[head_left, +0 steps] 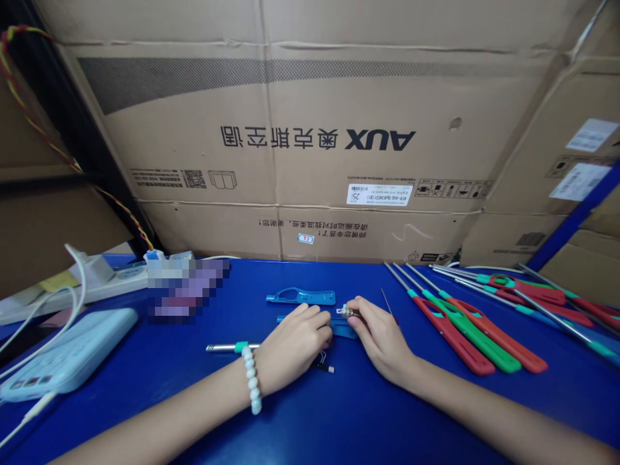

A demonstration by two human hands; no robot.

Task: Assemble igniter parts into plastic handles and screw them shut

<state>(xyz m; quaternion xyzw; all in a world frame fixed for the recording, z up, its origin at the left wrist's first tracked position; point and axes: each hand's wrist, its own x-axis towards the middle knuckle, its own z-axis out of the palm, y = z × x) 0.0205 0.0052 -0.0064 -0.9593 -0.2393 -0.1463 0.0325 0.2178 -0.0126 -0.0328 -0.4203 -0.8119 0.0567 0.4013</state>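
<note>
My left hand (298, 342), with a beaded bracelet (252, 381) at the wrist, is closed with its fingers curled over the work; what they grip is hidden. My right hand (380, 332) pinches a small lighter part (347, 312) with a whitish, metallic end. Beneath both hands lies a blue lighter casing half (343, 328), partly covered. Just beyond it is another blue casing half (305, 297) with a trigger opening. A metal lighter tube (225, 348) with a green collar sticks out left of my left hand. Below my fingers lies a small black part (325, 367) with a pale tip and wire.
Red, green and orange long-necked lighters (484, 332) lie to the right, with more lighters (542, 294) behind them. A thin metal rod (386, 300) stands out behind my right hand. At left are a light-blue power bank (72, 352), cables and a power strip (130, 278). Cardboard (310, 90) walls the back.
</note>
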